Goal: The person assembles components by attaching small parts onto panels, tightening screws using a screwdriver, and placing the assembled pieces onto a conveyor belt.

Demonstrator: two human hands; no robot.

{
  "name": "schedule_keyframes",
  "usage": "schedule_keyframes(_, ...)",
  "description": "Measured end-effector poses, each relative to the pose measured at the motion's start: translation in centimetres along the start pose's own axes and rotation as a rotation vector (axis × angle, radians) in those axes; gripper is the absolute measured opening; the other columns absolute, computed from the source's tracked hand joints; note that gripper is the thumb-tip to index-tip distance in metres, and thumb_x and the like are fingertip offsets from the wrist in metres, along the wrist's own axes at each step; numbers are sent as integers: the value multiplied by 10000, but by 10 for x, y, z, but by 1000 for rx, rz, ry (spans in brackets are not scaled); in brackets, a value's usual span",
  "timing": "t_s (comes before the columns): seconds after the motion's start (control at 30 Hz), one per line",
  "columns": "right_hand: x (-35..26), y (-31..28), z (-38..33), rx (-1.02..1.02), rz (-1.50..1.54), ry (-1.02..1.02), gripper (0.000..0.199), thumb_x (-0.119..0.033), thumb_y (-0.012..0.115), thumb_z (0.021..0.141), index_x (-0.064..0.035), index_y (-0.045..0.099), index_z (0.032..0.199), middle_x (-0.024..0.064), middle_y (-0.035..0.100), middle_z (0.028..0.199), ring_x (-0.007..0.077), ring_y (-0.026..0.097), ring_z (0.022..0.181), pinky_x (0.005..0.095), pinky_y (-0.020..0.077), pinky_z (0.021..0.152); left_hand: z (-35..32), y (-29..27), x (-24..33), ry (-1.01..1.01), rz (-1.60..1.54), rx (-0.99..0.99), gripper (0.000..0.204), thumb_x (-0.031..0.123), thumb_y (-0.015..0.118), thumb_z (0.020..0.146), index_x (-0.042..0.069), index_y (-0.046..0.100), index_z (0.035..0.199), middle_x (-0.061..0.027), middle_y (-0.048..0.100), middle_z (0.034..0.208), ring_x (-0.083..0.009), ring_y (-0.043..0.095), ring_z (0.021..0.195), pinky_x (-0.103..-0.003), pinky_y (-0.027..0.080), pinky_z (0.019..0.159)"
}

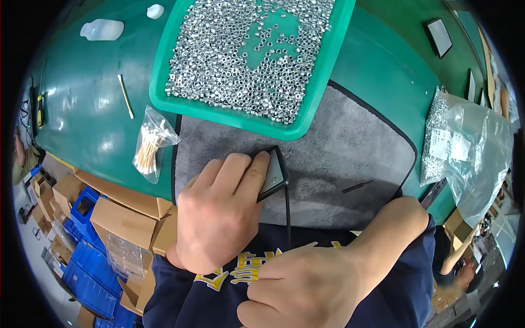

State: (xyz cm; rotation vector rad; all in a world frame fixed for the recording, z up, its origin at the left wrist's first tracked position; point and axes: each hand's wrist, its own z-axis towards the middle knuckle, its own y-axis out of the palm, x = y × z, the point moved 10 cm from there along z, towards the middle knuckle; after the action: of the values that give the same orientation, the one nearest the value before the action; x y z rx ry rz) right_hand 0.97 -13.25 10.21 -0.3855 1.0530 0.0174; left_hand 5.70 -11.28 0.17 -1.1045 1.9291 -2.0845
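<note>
My left hand [221, 210] is wrapped round a black rectangular device with a grey metal face [275, 174], tilted above the grey cloth [322, 147]. A thin black cable [287, 218] hangs from the device down toward my chest. Lower down, close to my body, my right hand [306, 287] is closed with its fingers curled; what they hold, if anything, is hidden. A short dark thin piece [358, 186] lies on the cloth. Beyond the hands, a green tray [290, 131] full of small silver nuts rests partly over the cloth.
Left on the green table [82, 71] lie a bag of cotton swabs [150, 147], a single swab [126, 97], and a white bottle [104, 30] with a white cap [155, 11]. At right sits a clear bag of metal parts [435, 142]. Cardboard boxes [123, 218] and blue bins [93, 268] stand lower left.
</note>
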Motion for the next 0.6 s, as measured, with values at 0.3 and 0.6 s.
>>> schedule_keyframes(0.3, 6, 6, -5, 117, 188, 52, 235, -123, 629, 847, -124, 487, 659, 41, 472, 640, 196, 414, 520, 321, 333, 465, 0, -2, -3, 16, -54, -20, 474, 26, 717, 735, 68, 737, 1207, -25, 603, 1008, -217, 535, 714, -351, 455, 588)
schedule_keyframes(0.6, 7, -4, -3, 81, 137, 87, 239, -121, 634, 839, -123, 484, 652, 47, 472, 635, 199, 404, 518, 323, 335, 466, 4, -2, -3, 21, -69, -63, 501, 7, 725, 723, 62, 730, 1221, -27, 616, 1027, -228, 545, 722, -357, 469, 606)
